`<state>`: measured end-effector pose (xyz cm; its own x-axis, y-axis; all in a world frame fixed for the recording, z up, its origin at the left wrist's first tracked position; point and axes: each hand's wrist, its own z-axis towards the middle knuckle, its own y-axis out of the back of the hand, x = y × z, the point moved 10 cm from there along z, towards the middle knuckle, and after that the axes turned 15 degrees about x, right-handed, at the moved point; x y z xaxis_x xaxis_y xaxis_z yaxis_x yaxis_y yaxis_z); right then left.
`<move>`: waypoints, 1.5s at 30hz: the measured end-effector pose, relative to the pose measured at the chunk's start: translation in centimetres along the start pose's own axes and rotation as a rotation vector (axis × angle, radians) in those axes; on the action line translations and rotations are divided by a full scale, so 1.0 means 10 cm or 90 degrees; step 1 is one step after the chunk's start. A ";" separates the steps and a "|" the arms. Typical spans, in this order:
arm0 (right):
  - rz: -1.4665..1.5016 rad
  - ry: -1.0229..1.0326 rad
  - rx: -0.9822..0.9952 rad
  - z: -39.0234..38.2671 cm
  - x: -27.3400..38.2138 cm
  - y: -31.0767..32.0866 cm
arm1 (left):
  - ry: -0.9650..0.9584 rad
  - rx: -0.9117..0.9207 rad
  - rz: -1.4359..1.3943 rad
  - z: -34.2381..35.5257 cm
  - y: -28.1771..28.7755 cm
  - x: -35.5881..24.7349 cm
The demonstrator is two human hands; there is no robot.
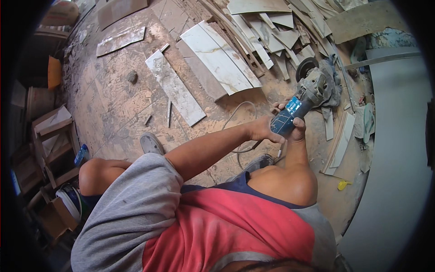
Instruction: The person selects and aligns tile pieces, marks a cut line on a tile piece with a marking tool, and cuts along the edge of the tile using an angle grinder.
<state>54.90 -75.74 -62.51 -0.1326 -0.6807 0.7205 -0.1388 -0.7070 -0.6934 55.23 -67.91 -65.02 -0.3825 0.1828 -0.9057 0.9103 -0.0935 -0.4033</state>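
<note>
Both my hands hold a blue angle grinder in front of my right knee. Its dusty grey head carries a dark disc and points away to the far right. My left hand wraps the body from the left side, near its rear end. Around the right side my right hand closes on the same body, thumb up. A cord trails from the tool and loops on the floor beside my shoe. A grey crumpled cloth lies against the grinder's head.
White marbled tiles and one dusty strip lie ahead on the dirty floor. Several broken tile pieces are heaped farther off. A wooden frame stands left; a grey panel is at right, near a yellow scrap.
</note>
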 end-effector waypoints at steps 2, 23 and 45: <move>0.075 -0.016 0.015 -0.04 -0.09 0.01 | 0.013 0.023 -0.002 -0.02 -0.02 -0.03; 0.128 0.024 -0.314 -0.45 -0.36 1.19 | 0.247 0.022 0.387 -0.19 0.26 0.47; -0.418 0.374 -0.595 -0.66 1.62 1.33 | 0.433 -0.006 0.063 -1.95 0.63 0.90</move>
<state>44.42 -94.87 -60.04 -0.1555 0.0972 0.9830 -0.9428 -0.3116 -0.1183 60.64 -47.75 -73.21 -0.1159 0.7484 -0.6531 0.9384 -0.1331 -0.3190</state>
